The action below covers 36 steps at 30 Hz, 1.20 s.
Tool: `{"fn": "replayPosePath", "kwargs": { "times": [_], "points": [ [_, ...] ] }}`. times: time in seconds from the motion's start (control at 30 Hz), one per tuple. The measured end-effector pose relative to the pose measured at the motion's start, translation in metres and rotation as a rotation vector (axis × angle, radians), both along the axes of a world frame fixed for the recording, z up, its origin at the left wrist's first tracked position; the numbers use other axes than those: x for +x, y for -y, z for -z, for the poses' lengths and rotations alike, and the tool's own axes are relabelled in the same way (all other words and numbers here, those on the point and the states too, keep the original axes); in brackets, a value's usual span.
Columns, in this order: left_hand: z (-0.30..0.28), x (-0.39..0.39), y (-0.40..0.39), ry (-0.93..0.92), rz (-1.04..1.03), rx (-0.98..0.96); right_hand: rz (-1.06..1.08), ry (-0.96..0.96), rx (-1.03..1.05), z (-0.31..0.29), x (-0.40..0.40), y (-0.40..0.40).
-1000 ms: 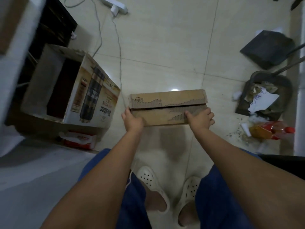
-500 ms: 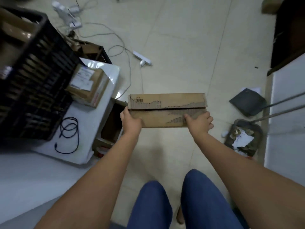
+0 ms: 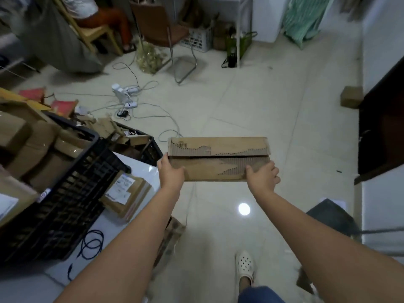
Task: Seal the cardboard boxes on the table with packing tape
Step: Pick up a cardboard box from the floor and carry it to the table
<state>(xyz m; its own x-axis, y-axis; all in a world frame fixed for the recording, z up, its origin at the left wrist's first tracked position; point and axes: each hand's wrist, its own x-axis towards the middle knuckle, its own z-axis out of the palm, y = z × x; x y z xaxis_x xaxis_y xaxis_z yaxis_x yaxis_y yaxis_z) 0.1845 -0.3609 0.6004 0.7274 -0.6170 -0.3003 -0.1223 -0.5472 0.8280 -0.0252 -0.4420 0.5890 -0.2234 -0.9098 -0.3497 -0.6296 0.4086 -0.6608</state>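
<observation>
I hold a long flat cardboard box (image 3: 218, 158) out in front of me above the floor. Its top paper layer is torn, showing the corrugation, and a dark seam runs between its two flaps. My left hand (image 3: 171, 173) grips the box's left end. My right hand (image 3: 263, 177) grips its right end with the fingers curled under the near edge. On the white table (image 3: 140, 169) at the left lies a small labelled cardboard box (image 3: 125, 195). No tape is in view.
A black plastic crate (image 3: 65, 197) full of cardboard parcels stands on the table, with a dark cable (image 3: 91, 243) beside it. Power strips and cords (image 3: 129, 99) lie on the tiled floor. Chairs (image 3: 166, 29) stand at the back. A dark cabinet (image 3: 382, 132) is at right.
The view has swung up from the floor to the room, and the box has risen with both hands still on its ends. The table and crate have come into view at left.
</observation>
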Motion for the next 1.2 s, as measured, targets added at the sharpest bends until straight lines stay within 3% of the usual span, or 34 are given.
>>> {"fn": "replayPosePath", "kwargs": {
  "times": [0.37,0.97,1.2],
  "points": [
    [-0.039,0.044,0.132,-0.023,-0.166,-0.075,-0.17,-0.015,-0.013,-0.042,0.049,0.157],
    [-0.067,0.218,0.443,-0.024,-0.073,-0.152,-0.143,-0.011,-0.067,-0.082,0.208,0.453],
    [-0.059,0.281,0.538,0.012,-0.151,-0.145,-0.204,0.004,-0.059,-0.072,0.278,0.567]
  ]
}}
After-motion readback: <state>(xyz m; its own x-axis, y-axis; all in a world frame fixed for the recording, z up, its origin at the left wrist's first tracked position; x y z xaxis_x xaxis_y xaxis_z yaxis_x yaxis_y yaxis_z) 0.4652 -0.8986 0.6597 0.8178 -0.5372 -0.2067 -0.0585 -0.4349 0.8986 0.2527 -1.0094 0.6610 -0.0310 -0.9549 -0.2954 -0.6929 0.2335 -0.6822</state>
